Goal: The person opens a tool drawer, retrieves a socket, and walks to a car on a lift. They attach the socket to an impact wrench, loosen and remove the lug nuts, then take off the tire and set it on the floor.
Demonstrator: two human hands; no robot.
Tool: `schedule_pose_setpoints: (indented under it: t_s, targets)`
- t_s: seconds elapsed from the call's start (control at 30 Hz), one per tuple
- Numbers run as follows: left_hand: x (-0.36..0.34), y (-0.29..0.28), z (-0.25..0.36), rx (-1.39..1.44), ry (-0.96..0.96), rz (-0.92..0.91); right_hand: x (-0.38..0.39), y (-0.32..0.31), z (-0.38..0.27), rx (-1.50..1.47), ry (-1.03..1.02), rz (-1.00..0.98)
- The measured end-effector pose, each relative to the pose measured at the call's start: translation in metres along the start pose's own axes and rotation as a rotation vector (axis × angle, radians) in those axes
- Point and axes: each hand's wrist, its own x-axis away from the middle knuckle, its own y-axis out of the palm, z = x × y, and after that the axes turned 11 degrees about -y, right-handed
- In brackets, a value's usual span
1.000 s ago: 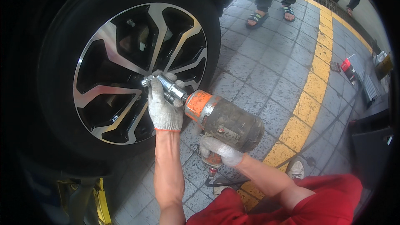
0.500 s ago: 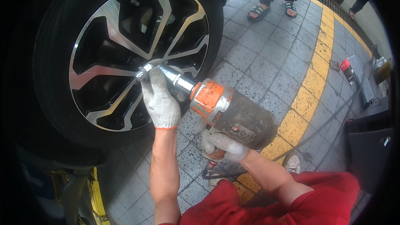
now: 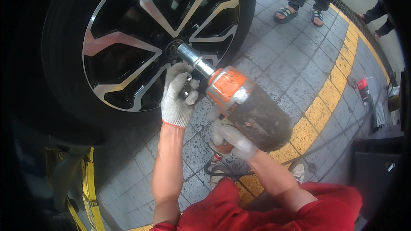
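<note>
In my right hand, gloved in grey-white, is the handle of an orange and black impact wrench. Its long silver socket points at the hub of the car wheel. Whether the socket's tip touches the wheel, I cannot tell. Just below the socket, my gloved left hand is curled around small metal lug nuts, partly hidden by the fingers. The wheel has a black and silver alloy rim and a dark tyre.
A black air hose runs from the wrench across the grey tiles. Yellow lift parts stand at lower left. A person in sandals stands beyond the wheel; another person's legs show at far right. A dark cabinet stands at right.
My left hand has come off the socket's tip and dropped below it, with lug nuts now showing in its fingers. The wheel and floor have shifted in view.
</note>
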Motion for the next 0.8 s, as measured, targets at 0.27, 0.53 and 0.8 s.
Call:
schedule_pose_setpoints:
  t_s: [0.27, 0.53, 0.8]
  targets:
    - [-0.005, -0.004, -0.002, 0.157, -0.09, 0.095, -0.013, 0.017, 0.067, 0.175, 0.115, 0.014]
    - [-0.004, -0.034, 0.005, 0.128, -0.118, 0.19, -0.015, 0.019, 0.103, 0.252, 0.214, -0.024]
    - [-0.022, -0.037, 0.017, 0.158, -0.098, 0.112, -0.035, 0.021, 0.103, 0.145, 0.006, -0.04]
